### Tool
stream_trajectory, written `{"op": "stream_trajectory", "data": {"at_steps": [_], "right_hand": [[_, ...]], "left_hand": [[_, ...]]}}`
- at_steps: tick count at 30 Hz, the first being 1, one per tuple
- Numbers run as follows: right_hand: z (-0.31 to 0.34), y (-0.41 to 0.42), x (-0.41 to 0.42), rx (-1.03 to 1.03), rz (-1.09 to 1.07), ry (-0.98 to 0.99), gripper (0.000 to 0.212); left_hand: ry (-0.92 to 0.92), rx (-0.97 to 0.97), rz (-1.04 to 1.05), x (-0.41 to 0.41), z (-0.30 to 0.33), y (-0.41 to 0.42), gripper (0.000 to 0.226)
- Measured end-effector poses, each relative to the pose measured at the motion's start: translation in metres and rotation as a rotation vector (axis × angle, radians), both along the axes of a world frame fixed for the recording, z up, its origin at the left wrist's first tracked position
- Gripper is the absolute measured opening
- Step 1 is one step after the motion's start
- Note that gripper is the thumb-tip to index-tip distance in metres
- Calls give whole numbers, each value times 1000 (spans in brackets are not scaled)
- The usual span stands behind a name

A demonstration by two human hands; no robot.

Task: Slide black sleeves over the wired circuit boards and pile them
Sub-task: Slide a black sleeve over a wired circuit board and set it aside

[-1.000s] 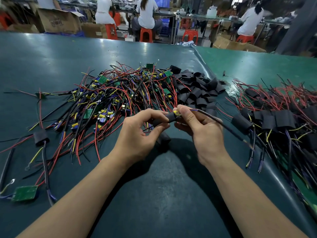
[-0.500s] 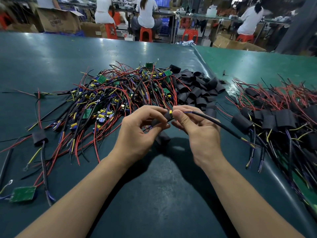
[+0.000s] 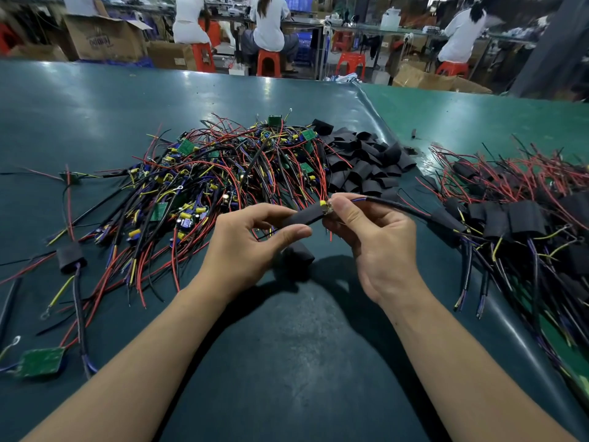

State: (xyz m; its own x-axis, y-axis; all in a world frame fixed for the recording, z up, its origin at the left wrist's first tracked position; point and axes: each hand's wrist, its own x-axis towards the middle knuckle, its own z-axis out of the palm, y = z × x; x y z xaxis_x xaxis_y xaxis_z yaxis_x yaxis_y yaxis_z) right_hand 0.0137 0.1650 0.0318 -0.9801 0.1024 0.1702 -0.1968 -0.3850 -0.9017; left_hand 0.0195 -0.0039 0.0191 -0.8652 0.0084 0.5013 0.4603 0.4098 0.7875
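My left hand [image 3: 245,250] pinches a black sleeve [image 3: 302,216] between thumb and fingers, just above the table. My right hand [image 3: 373,237] pinches the end of a wired circuit board [image 3: 326,207] at the sleeve's right opening; only a yellow part and a bit of the board show. Its black cable [image 3: 401,207] runs off to the right. A tangled heap of bare wired boards [image 3: 223,173] lies behind my left hand. Loose black sleeves [image 3: 363,161] are heaped beside it. Sleeved boards [image 3: 516,212] are piled at the right.
Another loose sleeve [image 3: 298,255] lies on the dark green table [image 3: 287,346] under my hands. A sleeved board [image 3: 68,258] and a bare green board [image 3: 41,362] lie at the left. People sit on red stools at benches beyond the table.
The sleeve has slid further right over the board, so less of the board shows. My right hand's grip has shifted up to the board's end and the cable has lifted slightly.
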Motion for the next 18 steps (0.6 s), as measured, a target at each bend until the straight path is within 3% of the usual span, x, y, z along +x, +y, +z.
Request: {"op": "stream_trajectory", "data": {"at_steps": [7, 14, 18], "right_hand": [[1, 3, -1, -19, 67, -149, 13], [1, 7, -3, 3, 111, -80, 9], [2, 14, -5, -11, 168, -125, 6]], "left_hand": [[117, 4, 22, 4, 2, -2, 35], [119, 17, -12, 5, 2, 1, 44], [100, 28, -18, 4, 2, 1, 38]]}}
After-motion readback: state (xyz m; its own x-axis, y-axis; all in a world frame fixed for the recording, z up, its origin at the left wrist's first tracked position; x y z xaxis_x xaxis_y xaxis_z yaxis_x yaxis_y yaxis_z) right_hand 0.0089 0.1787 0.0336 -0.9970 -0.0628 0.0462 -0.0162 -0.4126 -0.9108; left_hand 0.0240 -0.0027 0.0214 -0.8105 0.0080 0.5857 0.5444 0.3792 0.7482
